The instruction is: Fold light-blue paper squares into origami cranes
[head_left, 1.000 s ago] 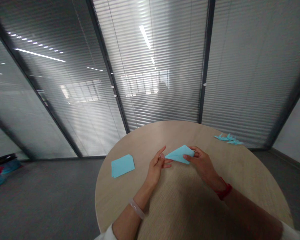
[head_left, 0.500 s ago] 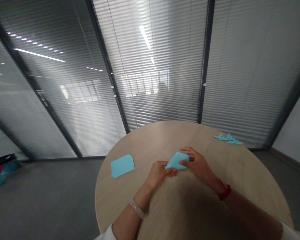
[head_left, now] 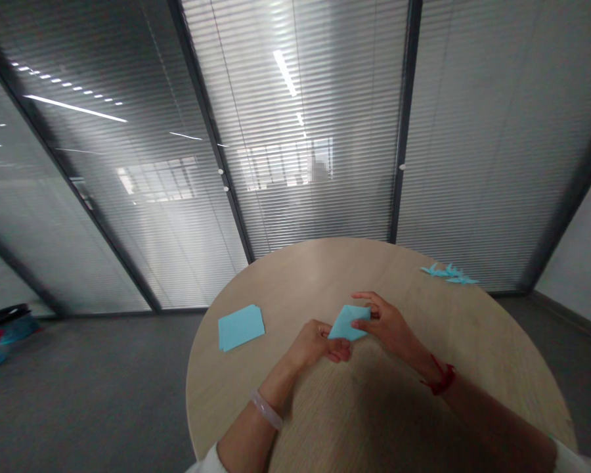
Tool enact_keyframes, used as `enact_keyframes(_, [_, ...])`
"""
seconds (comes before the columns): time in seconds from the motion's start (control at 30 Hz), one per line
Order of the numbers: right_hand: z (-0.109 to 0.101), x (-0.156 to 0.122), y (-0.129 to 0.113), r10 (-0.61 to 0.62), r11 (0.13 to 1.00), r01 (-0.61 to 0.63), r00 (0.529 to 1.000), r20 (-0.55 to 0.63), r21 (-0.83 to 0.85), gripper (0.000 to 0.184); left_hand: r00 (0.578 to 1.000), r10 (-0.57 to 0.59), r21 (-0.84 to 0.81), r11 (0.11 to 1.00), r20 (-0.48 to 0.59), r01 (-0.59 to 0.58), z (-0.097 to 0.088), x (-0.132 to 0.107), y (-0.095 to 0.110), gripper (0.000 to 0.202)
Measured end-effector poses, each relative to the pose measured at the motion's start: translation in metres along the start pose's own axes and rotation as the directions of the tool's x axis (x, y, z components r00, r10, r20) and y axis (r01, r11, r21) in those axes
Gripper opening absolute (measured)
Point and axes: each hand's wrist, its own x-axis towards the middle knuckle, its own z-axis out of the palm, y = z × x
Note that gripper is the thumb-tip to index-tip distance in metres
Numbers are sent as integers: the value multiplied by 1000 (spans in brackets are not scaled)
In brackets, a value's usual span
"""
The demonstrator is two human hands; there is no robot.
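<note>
Between my two hands is a folded piece of light-blue origami paper [head_left: 346,322], held over the middle of the round table. My left hand [head_left: 319,343] pinches its lower left corner, thumb on top and fingers beneath. On the right side, my right hand [head_left: 383,320] grips the paper between thumb and fingers, with the index finger stretched out past its upper edge. The fingers partly cover the paper, so its exact fold lines cannot be made out.
A stack of light-blue paper sheets [head_left: 241,327] lies on the left of the round wooden table [head_left: 315,269]. Several folded blue paper figures [head_left: 450,273] sit near its far right edge. Blinds behind glass [head_left: 315,217] stand beyond, and bins [head_left: 10,322] are on the floor at left.
The folded paper has turned and looks more compact at its left end. My left hand has shifted slightly right and down along it, while my right hand has barely moved.
</note>
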Motion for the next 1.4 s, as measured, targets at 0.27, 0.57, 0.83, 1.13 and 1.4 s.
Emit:
enact_keyframes(0.27, [2,-2,-5,20,999,-22,996,83,23,63,999,16,-58,998,36,-14,8,2,-2,28])
enact_keyframes(0.57, [4,-4,-8,16,999,-18,996,90,30,63,994,46,-82,996,96,-38,6,0,0,28])
enact_keyframes(0.83, [9,-1,-1,19,978,-41,994,108,204,89,994,79,-37,996,-76,-82,8,1,8,36])
enact_keyframes(1.13, [11,2,3,31,962,-58,994,104,265,76,987,110,3,994,-115,-111,6,5,12,38])
enact_keyframes(1.4, [7,5,11,54,966,-64,997,47,249,67,986,111,-11,994,-127,-113,9,4,15,38])
